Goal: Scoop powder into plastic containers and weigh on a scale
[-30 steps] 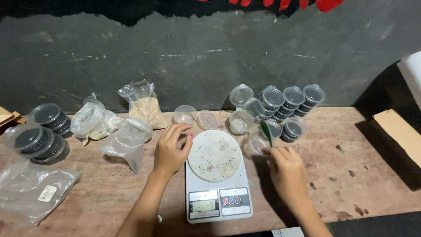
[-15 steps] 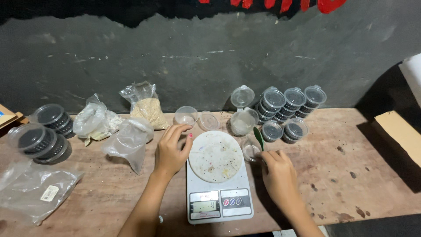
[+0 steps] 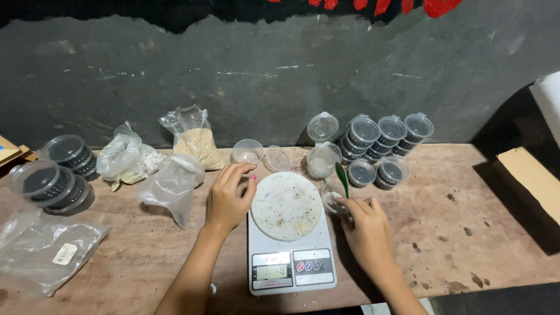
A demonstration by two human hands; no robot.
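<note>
A white kitchen scale (image 3: 290, 265) with a round speckled plate (image 3: 286, 205) sits in front of me. My left hand (image 3: 229, 197) rests at the plate's left edge, fingers curled and touching the rim. My right hand (image 3: 364, 228) holds a small green spoon (image 3: 342, 177), its tip over a small clear cup (image 3: 333, 198) just right of the scale. An open clear container with pale contents (image 3: 322, 159) stands behind that cup.
Stacks of lidded black cups (image 3: 386, 143) stand at the back right, more stacks (image 3: 55, 175) at the left. Plastic bags (image 3: 169, 182) and a bag of grain (image 3: 196, 143) lie at the back left. A cardboard box (image 3: 534, 178) is at the right.
My right hand has shifted left toward the scale with the spoon, which now points at the small clear cup. My left hand stays at the plate's edge.
</note>
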